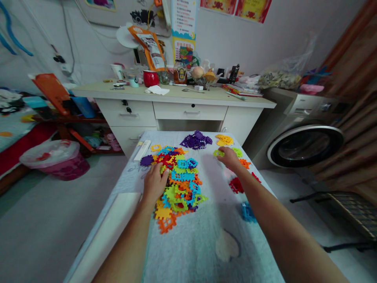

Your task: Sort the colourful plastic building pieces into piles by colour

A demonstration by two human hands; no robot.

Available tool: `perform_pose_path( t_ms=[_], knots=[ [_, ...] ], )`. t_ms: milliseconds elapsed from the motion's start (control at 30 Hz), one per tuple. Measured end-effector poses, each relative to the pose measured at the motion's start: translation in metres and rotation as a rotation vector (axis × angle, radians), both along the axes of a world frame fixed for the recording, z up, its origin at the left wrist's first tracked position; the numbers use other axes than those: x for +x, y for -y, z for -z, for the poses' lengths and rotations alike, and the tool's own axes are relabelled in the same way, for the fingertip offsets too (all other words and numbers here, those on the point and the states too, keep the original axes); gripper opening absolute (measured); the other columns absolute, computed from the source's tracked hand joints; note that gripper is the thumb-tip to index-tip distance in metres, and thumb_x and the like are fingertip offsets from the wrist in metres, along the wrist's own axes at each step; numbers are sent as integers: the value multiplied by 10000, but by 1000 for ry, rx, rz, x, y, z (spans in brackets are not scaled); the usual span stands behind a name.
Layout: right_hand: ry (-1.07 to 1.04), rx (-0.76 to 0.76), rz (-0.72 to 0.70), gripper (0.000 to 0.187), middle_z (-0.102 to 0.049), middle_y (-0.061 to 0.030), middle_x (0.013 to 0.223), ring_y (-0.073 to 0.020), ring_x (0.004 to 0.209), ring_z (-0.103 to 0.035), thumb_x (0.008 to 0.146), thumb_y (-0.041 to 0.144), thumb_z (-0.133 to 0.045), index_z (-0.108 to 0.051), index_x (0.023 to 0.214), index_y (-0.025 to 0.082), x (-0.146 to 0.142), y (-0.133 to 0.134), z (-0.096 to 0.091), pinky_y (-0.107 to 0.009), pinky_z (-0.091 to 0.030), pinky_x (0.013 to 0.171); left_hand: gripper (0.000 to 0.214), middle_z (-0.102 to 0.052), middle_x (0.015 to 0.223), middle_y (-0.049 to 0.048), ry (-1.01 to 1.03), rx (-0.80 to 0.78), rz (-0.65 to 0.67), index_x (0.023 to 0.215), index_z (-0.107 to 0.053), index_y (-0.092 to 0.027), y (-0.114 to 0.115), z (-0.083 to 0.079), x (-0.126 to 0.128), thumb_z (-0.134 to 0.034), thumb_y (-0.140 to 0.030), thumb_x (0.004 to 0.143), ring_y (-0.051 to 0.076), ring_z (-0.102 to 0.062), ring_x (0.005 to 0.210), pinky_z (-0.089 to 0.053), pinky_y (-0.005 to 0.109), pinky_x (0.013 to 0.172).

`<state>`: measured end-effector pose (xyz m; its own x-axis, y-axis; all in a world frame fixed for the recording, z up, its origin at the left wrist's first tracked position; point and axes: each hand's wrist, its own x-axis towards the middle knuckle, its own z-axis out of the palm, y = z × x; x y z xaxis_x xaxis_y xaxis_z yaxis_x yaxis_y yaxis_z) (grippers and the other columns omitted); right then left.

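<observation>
Both forearms (pixel 126 243) stretch over a pale blue cloth (pixel 200 243). With thumb apart from partly bent fingers, my left hand (pixel 154 182) rests at the left side of a mixed heap of interlocking plastic pieces (pixel 178 192); whether it grips one, I cannot tell. My right hand (pixel 229 158) has fingertips drawn in at a lime-green piece (pixel 217 153), its hold unclear, near a yellow pile (pixel 224 140).

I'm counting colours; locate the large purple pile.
In the head view, the purple pile lies at the far edge of the table, beyond the mixed heap and left of the yellow pile.
</observation>
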<state>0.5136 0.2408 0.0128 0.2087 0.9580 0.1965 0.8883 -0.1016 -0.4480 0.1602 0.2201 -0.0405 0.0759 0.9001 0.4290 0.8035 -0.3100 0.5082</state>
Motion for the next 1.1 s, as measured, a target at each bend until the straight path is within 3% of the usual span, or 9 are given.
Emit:
perform_pose_path(
  t_ms=[200, 333, 467, 600, 700, 767, 967, 1100],
  knots=[
    [-269, 62, 294, 389, -695, -65, 1049, -243, 1145, -554, 598, 74, -811, -688, 945, 198, 39, -12, 0, -240, -477, 785, 416, -629, 1144, 130, -22, -7, 1, 1170, -567, -163, 3, 1, 0, -387, -447, 926, 260, -572, 1114, -450, 415, 1003],
    [-299, 60, 344, 345, -682, -74, 1048, -227, 1114, -574, 609, 53, -808, -674, 901, 177, 43, -14, 0, -193, -471, 701, 449, -604, 1216, 153, -63, -5, -26, 1187, -567, -145, 7, 0, 0, -388, -461, 923, 281, -543, 1178, -421, 440, 1041],
    [-199, 97, 245, 309, -670, -82, 1101, -250, 1170, -543, 645, 81, -796, -666, 902, 190, 29, -5, -10, -277, -499, 818, 462, -591, 1248, 158, -52, -64, -58, 1206, -568, -148, 9, -4, 0, -403, -466, 914, 285, -535, 1201, -407, 454, 1059],
    [-148, 118, 8, 274, -658, -91, 1175, -254, 1171, -557, 756, 167, -723, -673, 1021, 211, -12, 29, -14, -383, -442, 993, 460, -605, 1225, 146, -6, -202, -48, 1217, -560, -158, 11, -9, 3, -431, -460, 894, 270, -543, 1205, -419, 433, 1050],
    [-166, 38, -256, 296, -653, -78, 1205, -237, 1136, -587, 838, 253, -643, -654, 1133, 239, -54, 63, -2, -402, -425, 1016, 509, -582, 1266, 164, -7, -290, -63, 1263, -533, -163, 12, -13, 8, -455, -482, 873, 291, -540, 1222, -431, 454, 1024],
    [-183, 11, -353, 321, -646, -81, 1229, -229, 1133, -588, 877, 251, -572, -633, 1192, 242, -79, 79, 12, -396, -431, 1007, 548, -549, 1314, 185, -22, -338, -76, 1298, -509, -170, 14, -16, 11, -462, -499, 862, 318, -532, 1237, -433, 479, 1004],
    [-149, 52, -383, 463, -572, -101, 1363, -228, 1260, -496, 873, 86, -431, -566, 1301, 201, -109, 84, 47, -404, -351, 1070, 626, -459, 1414, 209, -88, -450, -91, 1356, -462, -206, 17, -22, 17, -462, -551, 833, 397, -476, 1292, -405, 562, 991],
    [-151, 54, -331, 397, -632, -105, 1226, -243, 1160, -534, 877, 103, -451, -623, 1214, 222, -106, 76, 55, -401, -376, 1019, 681, -410, 1455, 228, -111, -474, -91, 1403, -407, -197, 20, -24, 20, -464, -563, 832, 427, -433, 1320, -388, 615, 989]
  ],
)
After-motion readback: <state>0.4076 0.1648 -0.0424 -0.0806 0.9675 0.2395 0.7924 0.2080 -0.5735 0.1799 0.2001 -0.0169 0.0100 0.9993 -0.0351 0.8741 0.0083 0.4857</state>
